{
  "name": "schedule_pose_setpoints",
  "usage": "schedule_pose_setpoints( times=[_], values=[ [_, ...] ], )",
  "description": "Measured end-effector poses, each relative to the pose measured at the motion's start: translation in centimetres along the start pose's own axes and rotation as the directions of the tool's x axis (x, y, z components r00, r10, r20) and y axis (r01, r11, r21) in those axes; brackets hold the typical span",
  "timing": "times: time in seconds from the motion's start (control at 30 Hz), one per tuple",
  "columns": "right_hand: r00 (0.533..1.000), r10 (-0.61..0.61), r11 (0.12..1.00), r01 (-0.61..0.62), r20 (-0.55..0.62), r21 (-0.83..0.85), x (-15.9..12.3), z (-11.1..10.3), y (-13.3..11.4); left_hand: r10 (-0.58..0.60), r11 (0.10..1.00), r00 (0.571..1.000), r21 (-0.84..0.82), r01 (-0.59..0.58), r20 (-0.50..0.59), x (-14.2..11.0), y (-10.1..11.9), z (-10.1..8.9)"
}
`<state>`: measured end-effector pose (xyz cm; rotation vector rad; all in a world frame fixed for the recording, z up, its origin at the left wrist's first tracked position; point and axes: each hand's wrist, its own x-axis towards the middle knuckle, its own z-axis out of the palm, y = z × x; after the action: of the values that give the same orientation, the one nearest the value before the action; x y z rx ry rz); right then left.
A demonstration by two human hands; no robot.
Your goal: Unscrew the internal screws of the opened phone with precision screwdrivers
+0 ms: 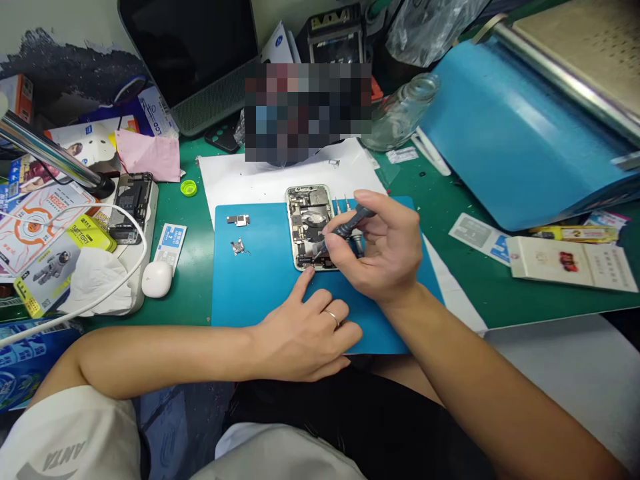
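Observation:
An opened phone with its inner parts bare lies on a blue work mat. My right hand grips a dark screwdriver, its tip down at the phone's lower part. Holding nothing, my left hand rests on the mat with the index fingertip at the phone's bottom edge and the other fingers loosely bent apart. Two small phone parts, a metal-shielded board and a camera-like piece, lie left of the phone. More thin tool tips show partly behind my right hand.
White paper lies under the mat. At left stand a second opened phone, a white earbud case, a cable and battery boxes. A glass jar, white tweezers, a large blue sheet and a cigarette pack sit rightward.

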<state>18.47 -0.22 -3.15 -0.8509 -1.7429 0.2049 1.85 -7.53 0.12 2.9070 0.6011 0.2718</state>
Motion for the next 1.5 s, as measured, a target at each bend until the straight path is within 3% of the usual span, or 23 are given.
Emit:
schedule_pose_setpoints(
  times=[0.27, 0.37, 0.53, 0.87, 1.0, 1.5],
  values=[
    [0.992, -0.111, 0.983, 0.119, 0.068, -0.143, 1.0, -1.2, -0.7, 0.023, 0.999, 0.999, 0.049, -0.021, -0.029, 0.0, -0.2, 0.0],
    [0.991, -0.026, 0.992, 0.043, 0.135, -0.121, 0.7, -2.5, -1.5, 0.072, 0.996, 0.996, 0.052, -0.07, -0.056, 0.1, -0.3, 0.0],
    [0.994, 0.102, 0.994, -0.101, 0.03, -0.032, -1.3, -3.2, -2.5, 0.194, 0.981, 0.975, 0.028, -0.192, -0.111, 0.3, -0.4, 0.0],
    [0.992, 0.124, 0.99, -0.121, -0.033, 0.067, -2.4, -2.4, -2.2, 0.169, 0.985, 0.985, 0.021, -0.169, -0.02, 0.3, -0.4, -0.1],
    [0.981, 0.187, 0.981, -0.184, -0.049, 0.057, -2.4, -2.3, -2.2, 0.16, 0.986, 0.987, 0.041, -0.161, 0.016, 0.3, -0.2, 0.0],
    [0.973, 0.22, 0.975, -0.221, 0.073, 0.009, -2.1, -2.6, -2.2, 0.12, 0.992, 0.992, 0.045, -0.122, 0.039, 0.3, 0.0, -0.1]
  ],
)
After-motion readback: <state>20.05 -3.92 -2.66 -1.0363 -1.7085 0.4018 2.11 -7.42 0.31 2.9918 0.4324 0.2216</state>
